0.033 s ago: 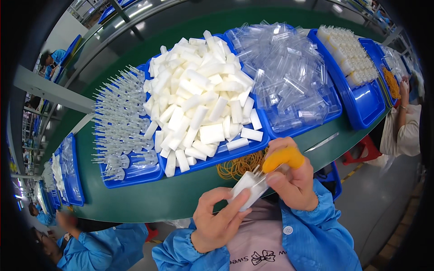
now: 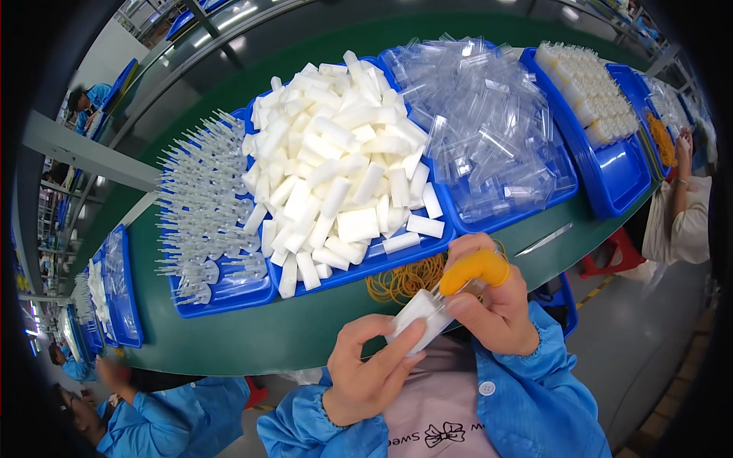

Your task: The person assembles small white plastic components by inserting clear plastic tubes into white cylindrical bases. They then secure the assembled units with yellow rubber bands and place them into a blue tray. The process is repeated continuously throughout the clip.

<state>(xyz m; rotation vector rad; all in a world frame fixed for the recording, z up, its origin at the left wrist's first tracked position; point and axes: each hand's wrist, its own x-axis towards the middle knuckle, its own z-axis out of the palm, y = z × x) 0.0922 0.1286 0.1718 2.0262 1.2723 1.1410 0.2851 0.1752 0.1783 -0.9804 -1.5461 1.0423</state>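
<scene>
A smooth, matte white block (image 2: 420, 314) with squared edges is held between the two hands, just in front of the torso and near the edge of the green surface (image 2: 221, 343). Its lower end is clasped by the left hand (image 2: 365, 374), with thumb and fingers closed on opposite sides. At its upper end, thin, stiff prongs (image 2: 437, 291) are met by the bent fingers of the right hand (image 2: 500, 314), one sheathed in a rubbery yellow finger cover (image 2: 479, 269); what exactly is gripped there cannot be told. Thin, looped tan bands (image 2: 406, 276) are heaped just beyond, below piled soft-looking white blocks (image 2: 336, 168) and glossy, transparent plastic pieces (image 2: 496, 137).
</scene>
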